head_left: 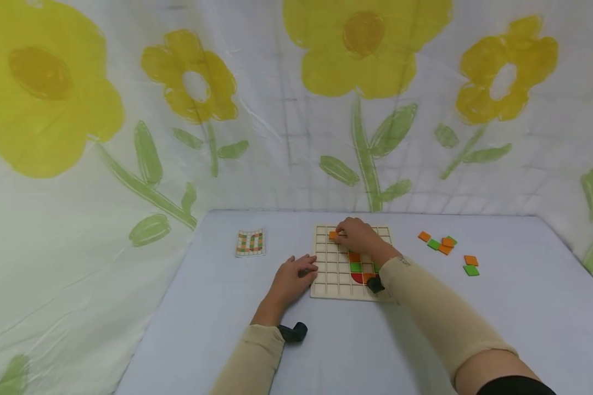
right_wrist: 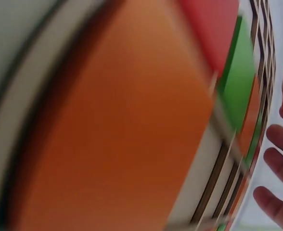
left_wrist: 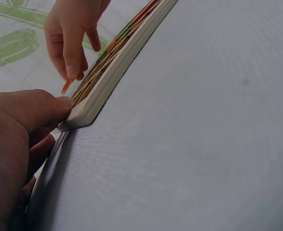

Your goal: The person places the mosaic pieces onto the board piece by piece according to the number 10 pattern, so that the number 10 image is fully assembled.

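Observation:
A wooden grid board point(head_left: 332, 274) lies on the table, with red, green and orange pieces in some cells. My right hand point(head_left: 359, 237) reaches over its far part and pinches an orange square tile point(head_left: 333, 235) between thumb and finger. That tile point(left_wrist: 67, 86) is tilted on edge above the board's far left in the left wrist view. At the board's left edge rests my left hand point(head_left: 292, 280), its fingers loosely bent and the thumb touching the rim. The right forearm hides part of the board. Close up in the right wrist view is an orange piece point(right_wrist: 117, 125) in the grid.
Several loose orange and green tiles point(head_left: 445, 249) lie on the table to the right of the board. A small pattern card point(head_left: 250, 243) with coloured squares lies to the left. Behind the table point(head_left: 336, 345) hangs a white curtain point(head_left: 277, 137) with yellow flowers.

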`<state>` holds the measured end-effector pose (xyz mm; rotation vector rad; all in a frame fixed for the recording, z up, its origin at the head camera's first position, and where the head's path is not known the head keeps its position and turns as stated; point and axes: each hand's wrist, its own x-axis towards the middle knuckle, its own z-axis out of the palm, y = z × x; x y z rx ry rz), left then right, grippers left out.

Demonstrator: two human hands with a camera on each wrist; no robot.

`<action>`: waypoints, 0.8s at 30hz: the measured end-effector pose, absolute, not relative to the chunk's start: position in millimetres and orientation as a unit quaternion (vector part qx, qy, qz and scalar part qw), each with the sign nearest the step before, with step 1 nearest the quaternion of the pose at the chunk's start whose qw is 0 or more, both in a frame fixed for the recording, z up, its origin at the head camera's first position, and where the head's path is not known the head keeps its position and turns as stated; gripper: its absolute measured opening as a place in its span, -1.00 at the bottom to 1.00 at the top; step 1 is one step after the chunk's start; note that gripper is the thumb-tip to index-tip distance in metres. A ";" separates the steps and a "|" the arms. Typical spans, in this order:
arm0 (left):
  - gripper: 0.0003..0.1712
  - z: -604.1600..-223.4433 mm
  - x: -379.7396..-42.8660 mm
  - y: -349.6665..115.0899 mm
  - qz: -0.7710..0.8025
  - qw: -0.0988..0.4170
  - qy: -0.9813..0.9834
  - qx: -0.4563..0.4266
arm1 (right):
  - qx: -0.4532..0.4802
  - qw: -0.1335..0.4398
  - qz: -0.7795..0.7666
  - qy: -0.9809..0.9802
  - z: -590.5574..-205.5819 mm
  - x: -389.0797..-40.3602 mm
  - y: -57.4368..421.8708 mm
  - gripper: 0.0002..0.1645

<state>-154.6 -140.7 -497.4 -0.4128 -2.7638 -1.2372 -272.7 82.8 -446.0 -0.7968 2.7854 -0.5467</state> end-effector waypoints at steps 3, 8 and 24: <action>-0.82 -499.7 -154.8 -140.7 -0.402 0.044 -0.904 -0.137 | -0.266 0.094 -0.170 0.944 -448.7 -272.5 69.4 -0.57; -0.83 -500.7 -155.6 -140.9 -0.402 0.048 -0.904 -0.141 | -0.252 0.092 -0.147 0.952 -449.7 -271.3 51.1 -0.59; -0.83 -496.9 -156.0 -141.3 -0.398 0.047 -0.904 -0.147 | -0.242 0.079 -0.122 0.959 -453.7 -264.5 39.2 -0.59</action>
